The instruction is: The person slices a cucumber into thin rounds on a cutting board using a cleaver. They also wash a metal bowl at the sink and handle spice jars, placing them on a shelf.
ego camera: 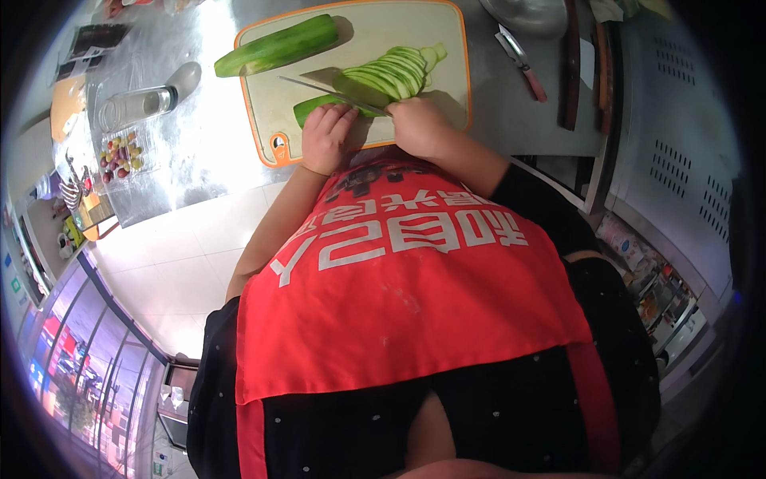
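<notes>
On a cutting board with an orange rim [359, 143], my right hand [417, 124] grips a kitchen knife [335, 94], its blade pointing up and left. The knife's handle is hidden in my fist. My left hand [328, 135] presses on a piece of green cucumber-like vegetable [305, 111], close to the blade. Thin overlapping slices [389, 73] lie fanned out just beyond the knife. A larger, peeled-looking piece of the same vegetable [278, 47] rests across the board's upper left edge.
A peeler with a pink handle [531, 82] and a metal bowl [529, 15] lie on the metal counter at the right. To the left are a glass jar [136, 109] lying or standing, which I cannot tell, and small round fruits [121, 157] in clear plastic.
</notes>
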A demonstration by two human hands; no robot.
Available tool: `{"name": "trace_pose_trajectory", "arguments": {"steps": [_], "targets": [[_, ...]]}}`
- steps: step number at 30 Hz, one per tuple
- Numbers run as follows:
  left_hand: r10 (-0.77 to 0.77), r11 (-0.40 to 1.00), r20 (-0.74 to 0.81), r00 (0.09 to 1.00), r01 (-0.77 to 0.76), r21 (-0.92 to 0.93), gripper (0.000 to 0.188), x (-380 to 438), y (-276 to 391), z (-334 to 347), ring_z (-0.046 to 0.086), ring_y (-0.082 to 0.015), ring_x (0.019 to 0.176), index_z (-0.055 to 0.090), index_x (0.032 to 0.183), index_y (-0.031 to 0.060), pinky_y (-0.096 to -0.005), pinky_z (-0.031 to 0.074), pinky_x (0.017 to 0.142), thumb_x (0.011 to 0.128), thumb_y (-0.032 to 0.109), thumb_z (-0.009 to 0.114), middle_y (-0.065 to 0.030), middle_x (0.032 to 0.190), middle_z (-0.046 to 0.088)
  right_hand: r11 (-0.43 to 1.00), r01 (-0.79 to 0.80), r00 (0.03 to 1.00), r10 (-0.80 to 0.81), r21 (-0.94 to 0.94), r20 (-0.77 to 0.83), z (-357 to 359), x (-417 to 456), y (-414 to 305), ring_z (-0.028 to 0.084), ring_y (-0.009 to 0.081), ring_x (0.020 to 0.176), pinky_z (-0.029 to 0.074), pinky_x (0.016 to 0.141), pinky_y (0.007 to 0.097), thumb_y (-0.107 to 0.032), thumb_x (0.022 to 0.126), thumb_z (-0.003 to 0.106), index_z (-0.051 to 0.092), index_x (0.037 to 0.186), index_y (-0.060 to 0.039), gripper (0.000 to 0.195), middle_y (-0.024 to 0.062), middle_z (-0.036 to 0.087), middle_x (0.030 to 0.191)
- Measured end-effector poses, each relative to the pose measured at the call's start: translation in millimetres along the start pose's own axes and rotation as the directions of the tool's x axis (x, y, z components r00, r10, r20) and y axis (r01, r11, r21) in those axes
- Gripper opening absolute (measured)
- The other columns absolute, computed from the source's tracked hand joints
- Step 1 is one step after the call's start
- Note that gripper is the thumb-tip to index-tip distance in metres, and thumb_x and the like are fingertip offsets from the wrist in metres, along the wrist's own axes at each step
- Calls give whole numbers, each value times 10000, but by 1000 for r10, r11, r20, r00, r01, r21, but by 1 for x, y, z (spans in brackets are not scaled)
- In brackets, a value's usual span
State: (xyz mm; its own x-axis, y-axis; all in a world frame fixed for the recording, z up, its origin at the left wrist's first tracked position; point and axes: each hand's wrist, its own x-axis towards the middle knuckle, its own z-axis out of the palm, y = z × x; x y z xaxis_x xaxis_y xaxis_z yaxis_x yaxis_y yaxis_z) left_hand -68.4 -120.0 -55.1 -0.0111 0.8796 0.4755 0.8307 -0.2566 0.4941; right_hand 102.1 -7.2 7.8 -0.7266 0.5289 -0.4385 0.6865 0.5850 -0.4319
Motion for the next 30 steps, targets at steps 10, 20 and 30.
{"name": "trace_pose_trajectory", "arguments": {"steps": [10,20,30], "targets": [[-16,1000,-18,1000,16,-20,363,-5,2,1,594,-276,900,669,1000,19,-379,497,772,643,79,677,-101,999,635,998,-56,982,63,-43,176,-54,-59,-7,659,401,837,529,754,480,-106,759,576,687,840,10,180,227,671,866],[-11,999,-30,999,10,-53,356,-2,7,-3,601,-277,884,666,972,14,-376,507,757,625,85,696,-103,983,636,999,-34,988,36,-20,147,2,1,-15,661,398,812,526,755,480,-60,764,537,678,864,10,187,238,667,818],[-51,998,-37,998,53,41,286,-6,-10,-12,582,-242,939,681,998,89,-385,448,806,720,130,733,-36,1015,639,998,-57,998,56,37,21,-12,-1,-13,665,382,810,530,751,463,-85,783,558,696,873,-12,180,196,681,832]]}}
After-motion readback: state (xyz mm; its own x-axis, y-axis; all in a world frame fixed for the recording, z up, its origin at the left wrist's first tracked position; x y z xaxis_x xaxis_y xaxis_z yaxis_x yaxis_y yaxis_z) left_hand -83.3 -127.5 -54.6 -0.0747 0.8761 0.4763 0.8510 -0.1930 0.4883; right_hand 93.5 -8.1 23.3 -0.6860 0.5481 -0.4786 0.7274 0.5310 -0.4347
